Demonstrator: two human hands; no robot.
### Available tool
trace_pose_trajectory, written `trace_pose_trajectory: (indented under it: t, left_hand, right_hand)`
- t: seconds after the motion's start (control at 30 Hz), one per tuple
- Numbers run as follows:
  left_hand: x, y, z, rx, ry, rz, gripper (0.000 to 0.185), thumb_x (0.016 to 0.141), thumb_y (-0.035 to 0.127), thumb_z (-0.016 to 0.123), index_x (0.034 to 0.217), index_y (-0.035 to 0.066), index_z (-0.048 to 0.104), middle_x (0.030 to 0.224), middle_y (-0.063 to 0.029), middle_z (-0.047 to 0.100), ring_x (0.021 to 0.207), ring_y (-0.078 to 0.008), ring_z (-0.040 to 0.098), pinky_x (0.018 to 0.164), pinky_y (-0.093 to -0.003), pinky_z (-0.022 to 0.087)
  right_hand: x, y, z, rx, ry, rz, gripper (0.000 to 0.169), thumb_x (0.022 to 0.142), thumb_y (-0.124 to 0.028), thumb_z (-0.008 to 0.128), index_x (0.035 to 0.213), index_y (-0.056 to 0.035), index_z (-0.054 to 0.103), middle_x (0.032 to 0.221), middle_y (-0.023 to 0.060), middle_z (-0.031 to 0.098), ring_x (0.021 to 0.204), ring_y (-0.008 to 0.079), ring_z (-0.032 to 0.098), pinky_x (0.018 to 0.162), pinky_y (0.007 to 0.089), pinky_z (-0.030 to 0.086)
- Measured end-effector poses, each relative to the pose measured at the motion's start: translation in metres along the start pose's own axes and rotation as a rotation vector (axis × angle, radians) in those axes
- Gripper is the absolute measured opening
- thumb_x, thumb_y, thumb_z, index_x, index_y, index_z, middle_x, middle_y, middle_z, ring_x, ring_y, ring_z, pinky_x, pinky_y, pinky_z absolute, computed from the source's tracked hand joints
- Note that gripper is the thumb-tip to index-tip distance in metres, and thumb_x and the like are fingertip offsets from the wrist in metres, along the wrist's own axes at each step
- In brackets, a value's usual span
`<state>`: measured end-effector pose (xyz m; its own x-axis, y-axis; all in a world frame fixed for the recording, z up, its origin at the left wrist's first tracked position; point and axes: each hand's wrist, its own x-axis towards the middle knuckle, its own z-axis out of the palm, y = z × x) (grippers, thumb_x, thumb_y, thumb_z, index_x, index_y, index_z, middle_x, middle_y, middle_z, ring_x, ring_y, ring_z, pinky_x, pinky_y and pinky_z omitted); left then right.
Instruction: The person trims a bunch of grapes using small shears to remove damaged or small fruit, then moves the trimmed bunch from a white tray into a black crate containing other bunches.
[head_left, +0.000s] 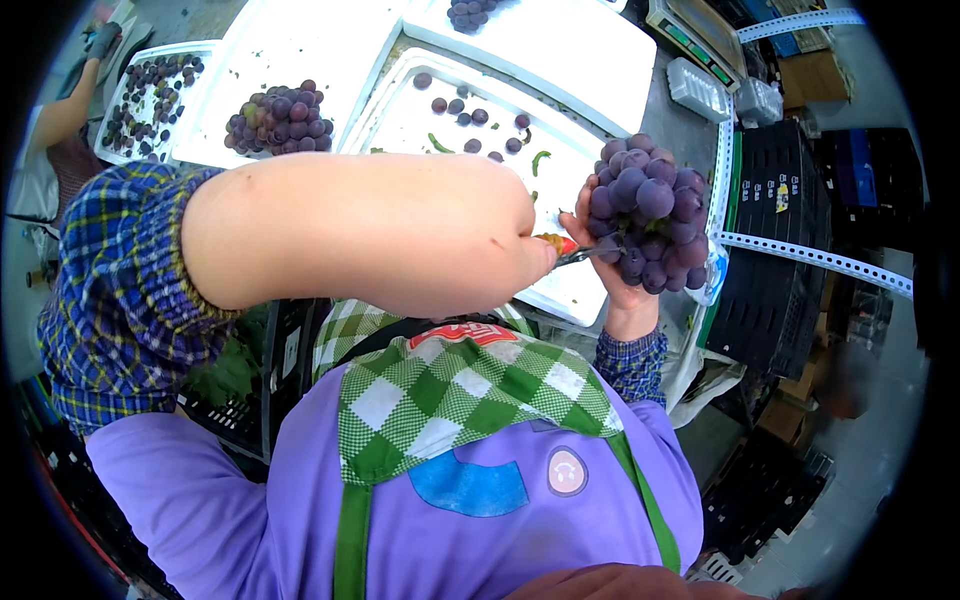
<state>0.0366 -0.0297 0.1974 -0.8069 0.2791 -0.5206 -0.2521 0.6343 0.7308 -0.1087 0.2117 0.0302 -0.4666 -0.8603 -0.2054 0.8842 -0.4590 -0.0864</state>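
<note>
My right hand (621, 289) holds up a bunch of dark purple grapes (651, 206), its fingers and palm along the near left side of the bunch. My left hand (517, 240) reaches across from the left, shut on small scissors or snips (574, 256) with red and orange handles. Their metal tips touch or sit just in front of the lower left grapes; the exact contact is hard to tell. Beneath both hands lies a white foam tray (517, 180) with loose grapes (456, 106) and green stem pieces (540, 162). My left forearm hides part of the tray.
Another grape bunch (281, 120) rests on a white foam surface at left. Farther left, a tray (139, 109) holds many loose grapes, near a co-worker's gloved hand (103, 39). A digital scale (694, 41), clear plastic boxes (697, 90) and black crates (772, 247) stand at right.
</note>
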Motion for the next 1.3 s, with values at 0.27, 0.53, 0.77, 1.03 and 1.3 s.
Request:
trace_pose_trajectory:
  t: [0.27, 0.53, 0.77, 1.03, 1.3]
  left_hand:
    - [0.002, -0.001, -0.003, -0.4, -0.1, -0.2, 0.047, 0.104, 0.038, 0.047, 0.09, -0.002, 0.067, 0.071, -0.0069, 0.066, 0.06, -0.0131, 0.063, 0.053, -0.0287, 0.051]
    - [0.009, -0.007, -0.003, -0.31, -0.205, -0.204, 0.043, 0.103, 0.037, 0.051, 0.094, -0.001, 0.069, 0.073, -0.006, 0.069, 0.063, -0.0126, 0.064, 0.057, -0.0281, 0.052]
    - [-0.002, -0.015, -0.004, -0.147, -0.108, -0.133, 0.036, 0.099, 0.029, 0.055, 0.101, -0.004, 0.069, 0.075, -0.0195, 0.066, 0.065, -0.0282, 0.063, 0.064, -0.0397, 0.05]
    - [0.002, -0.016, 0.015, 0.233, 0.252, 0.146, 0.027, 0.096, 0.022, 0.057, 0.086, -0.002, 0.062, 0.074, -0.0204, 0.064, 0.071, -0.0415, 0.062, 0.065, -0.0491, 0.048]
    - [0.005, -0.013, 0.01, 0.446, 0.336, 0.441, 0.03, 0.096, 0.023, 0.057, 0.083, -0.004, 0.063, 0.069, -0.0228, 0.062, 0.071, -0.0432, 0.063, 0.067, -0.0512, 0.05]
  right_hand:
    - [0.003, -0.007, -0.015, -0.193, -0.137, -0.015, 0.061, 0.104, -0.05, 0.042, 0.149, -0.0089, 0.034, 0.143, 0.0172, 0.043, 0.134, 0.033, 0.046, 0.121, 0.0567, 0.025]
    - [0.002, -0.006, -0.011, 0.069, -0.081, 0.013, 0.064, 0.102, -0.053, 0.046, 0.149, -0.0111, 0.036, 0.145, 0.0173, 0.042, 0.138, 0.0349, 0.04, 0.121, 0.0597, 0.019]
    - [0.005, -0.007, -0.007, 0.054, -0.142, 0.041, 0.073, 0.098, -0.058, 0.049, 0.148, -0.0073, 0.038, 0.148, 0.018, 0.04, 0.138, 0.0366, 0.039, 0.122, 0.0615, 0.015]
    - [0.005, -0.004, -0.003, -0.085, -0.035, -0.027, 0.068, 0.101, -0.055, 0.047, 0.149, -0.0088, 0.037, 0.148, 0.0179, 0.042, 0.136, 0.0375, 0.043, 0.12, 0.0625, 0.023]
    - [0.008, 0.005, 0.015, -0.326, -0.139, -0.059, 0.051, 0.102, -0.038, 0.053, 0.145, -0.0128, 0.041, 0.143, 0.0106, 0.046, 0.135, 0.0267, 0.044, 0.122, 0.0466, 0.028]
